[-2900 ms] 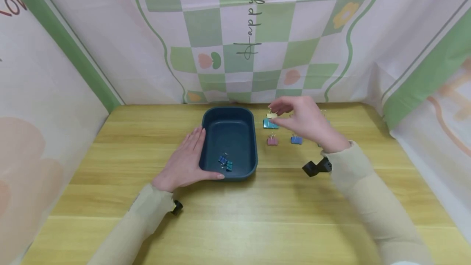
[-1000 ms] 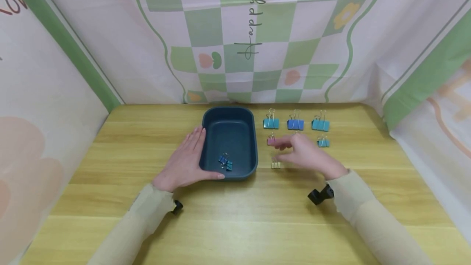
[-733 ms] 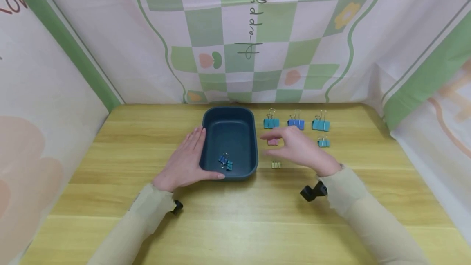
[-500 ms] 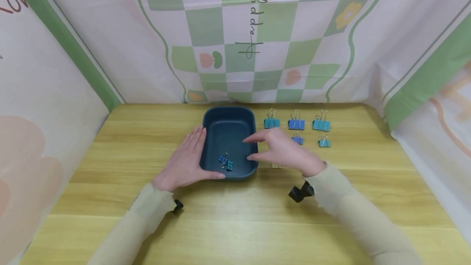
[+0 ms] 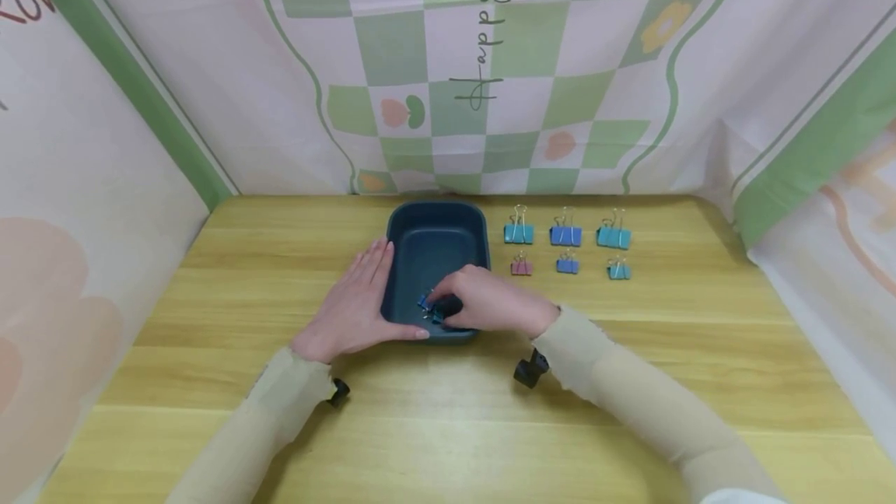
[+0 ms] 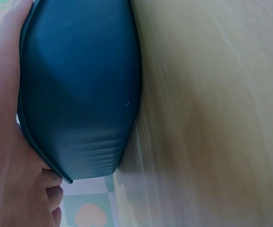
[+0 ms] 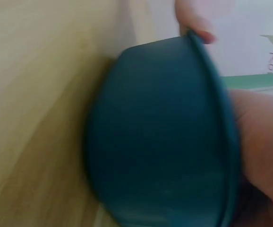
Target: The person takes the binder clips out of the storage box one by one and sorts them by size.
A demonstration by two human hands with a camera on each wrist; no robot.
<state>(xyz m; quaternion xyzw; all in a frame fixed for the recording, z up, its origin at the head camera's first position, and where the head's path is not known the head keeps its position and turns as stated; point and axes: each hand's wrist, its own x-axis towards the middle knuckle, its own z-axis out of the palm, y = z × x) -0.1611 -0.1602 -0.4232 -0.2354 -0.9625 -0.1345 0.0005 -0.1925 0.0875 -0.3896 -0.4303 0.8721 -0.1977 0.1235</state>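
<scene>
My left hand (image 5: 350, 302) rests along the left side of a dark blue tray (image 5: 437, 212), fingers straight, thumb lying on the front rim. In the left wrist view the palm and fingers follow the rim. My right hand (image 5: 483, 302) reaches over the right rim into the tray's front part. Its fingertips are right at a small blue binder clip (image 5: 424, 302) and a small teal binder clip (image 5: 436, 318); I cannot tell whether they pinch either one. The right wrist view shows only the tray's outer wall with part of the hand behind its rim.
Right of the tray, the back row holds large binder clips: teal (image 5: 519, 233), blue (image 5: 565, 235) and another teal clip (image 5: 613, 237). In front of them sit smaller pink (image 5: 521, 267), blue (image 5: 568, 265) and teal (image 5: 619, 271) clips. A patterned curtain (image 5: 455, 99) hangs behind the table (image 5: 434, 426).
My right hand set a small yellow binder clip down in front of the pink one, then moved left into the tray. That yellow clip is now hidden beneath the hand. My left hand stayed put.
</scene>
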